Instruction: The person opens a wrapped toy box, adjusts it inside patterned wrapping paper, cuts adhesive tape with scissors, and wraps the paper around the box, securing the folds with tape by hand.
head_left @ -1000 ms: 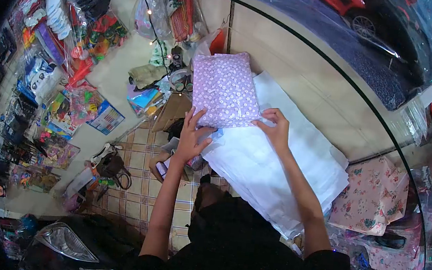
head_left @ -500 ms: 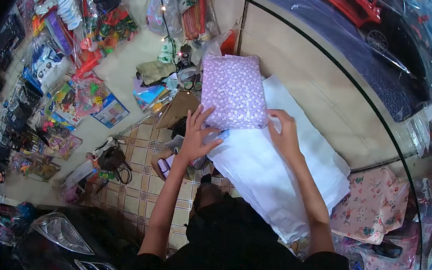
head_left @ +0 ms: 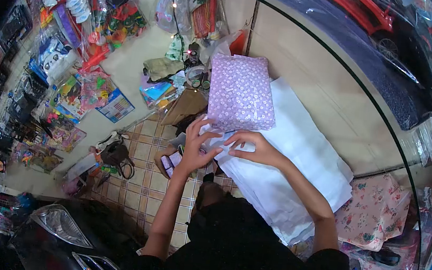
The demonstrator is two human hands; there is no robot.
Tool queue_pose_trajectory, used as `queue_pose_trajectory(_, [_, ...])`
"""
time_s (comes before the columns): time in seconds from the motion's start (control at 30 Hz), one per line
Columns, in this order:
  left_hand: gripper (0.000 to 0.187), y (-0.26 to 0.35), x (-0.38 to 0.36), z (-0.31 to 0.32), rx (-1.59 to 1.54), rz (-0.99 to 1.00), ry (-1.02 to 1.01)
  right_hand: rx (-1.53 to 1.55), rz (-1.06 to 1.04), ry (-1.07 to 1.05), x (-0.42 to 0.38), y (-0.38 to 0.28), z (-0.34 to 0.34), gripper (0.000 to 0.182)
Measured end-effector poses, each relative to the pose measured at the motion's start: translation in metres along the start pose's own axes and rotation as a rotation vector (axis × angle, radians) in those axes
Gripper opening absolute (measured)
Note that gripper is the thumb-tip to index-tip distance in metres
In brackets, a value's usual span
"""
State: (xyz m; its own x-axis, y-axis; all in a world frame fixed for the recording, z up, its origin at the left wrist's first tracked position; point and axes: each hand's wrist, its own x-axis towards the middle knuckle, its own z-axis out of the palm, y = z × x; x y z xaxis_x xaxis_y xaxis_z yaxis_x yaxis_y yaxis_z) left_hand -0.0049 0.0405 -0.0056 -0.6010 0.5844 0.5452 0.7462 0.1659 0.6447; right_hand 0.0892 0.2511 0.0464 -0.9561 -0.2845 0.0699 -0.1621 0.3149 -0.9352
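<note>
A parcel wrapped in purple flower-print paper [head_left: 243, 93] lies on a stack of large white sheets [head_left: 303, 166]. My left hand [head_left: 198, 146] is at the parcel's front left corner, its thumb and fingers curved and apart. Close beside it, my right hand [head_left: 257, 147] hovers over the white sheets just in front of the parcel, thumb and fingers bent with a gap between them. The fingertips of both hands nearly meet near the parcel's front edge. I make out nothing held in either hand.
A glass edge [head_left: 361, 71] curves along the right, with a boxed red toy car [head_left: 363, 10] beyond. Pink floral paper [head_left: 372, 211] lies at right. Packaged goods [head_left: 93, 89] hang on the left. A cardboard piece [head_left: 184, 107] stands beside the parcel; a motorbike [head_left: 66, 235] is at lower left.
My right hand has left the parcel's right front corner and moved left and nearer, toward my left hand. My left hand has shifted slightly. The view has moved a little; the parcel stays on the sheets.
</note>
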Motion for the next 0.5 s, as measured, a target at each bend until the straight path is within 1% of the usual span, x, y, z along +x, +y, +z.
queue_pose_trajectory(0.07, [0.031, 0.001, -0.008, 0.0, -0.033, -0.039, -0.017, 0.135, 0.061, -0.008, 0.001, 0.009, 0.004, 0.025])
queue_pose_trajectory(0.17, [0.031, -0.003, -0.014, -0.001, -0.038, -0.017, -0.051, 0.309, 0.135, -0.083, 0.002, 0.023, 0.009, 0.025])
queue_pose_trajectory(0.27, [0.03, -0.011, -0.023, 0.006, -0.25, -0.086, 0.022, 0.332, 0.065, -0.077, 0.002, 0.019, 0.017, 0.029])
queue_pose_trajectory(0.37, [0.027, -0.012, -0.031, 0.013, -0.523, -0.188, 0.108, 0.288, 0.074, -0.12, 0.0, 0.008, 0.018, 0.031])
queue_pose_trajectory(0.5, [0.018, -0.009, -0.036, 0.02, -0.759, -0.34, 0.192, 0.222, 0.078, -0.092, 0.001, 0.007, 0.022, 0.028])
